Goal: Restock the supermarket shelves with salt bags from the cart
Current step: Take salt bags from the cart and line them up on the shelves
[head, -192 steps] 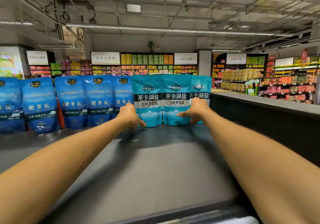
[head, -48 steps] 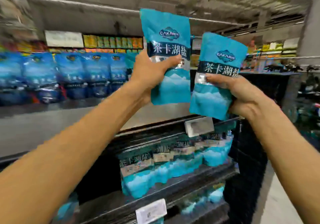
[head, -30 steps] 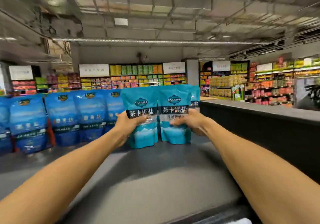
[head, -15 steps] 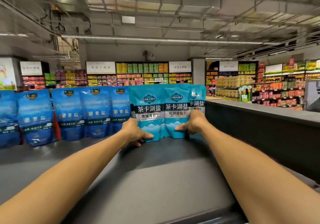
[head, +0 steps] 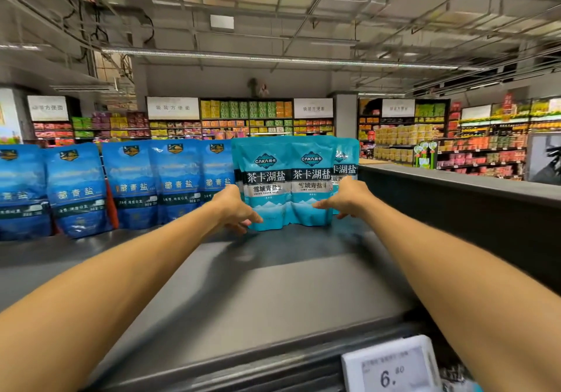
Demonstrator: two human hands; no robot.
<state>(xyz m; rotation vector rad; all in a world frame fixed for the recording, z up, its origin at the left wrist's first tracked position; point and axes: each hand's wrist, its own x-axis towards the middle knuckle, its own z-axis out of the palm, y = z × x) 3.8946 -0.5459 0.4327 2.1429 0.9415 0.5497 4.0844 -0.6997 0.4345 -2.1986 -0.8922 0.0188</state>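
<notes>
Teal salt bags (head: 288,185) between both hands' fingers (head: 253,217)

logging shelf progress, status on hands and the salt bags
Left hand and right hand open, fingers against the two front teal plastic salt bags. Bags upright on grey shelf top. Dark blue salt bags alongside; nothing blocking.

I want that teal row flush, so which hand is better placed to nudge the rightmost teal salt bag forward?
Right. The right hand already rests against the rightmost teal salt bag; the left hand sits at the left teal bag, farther away.
</notes>
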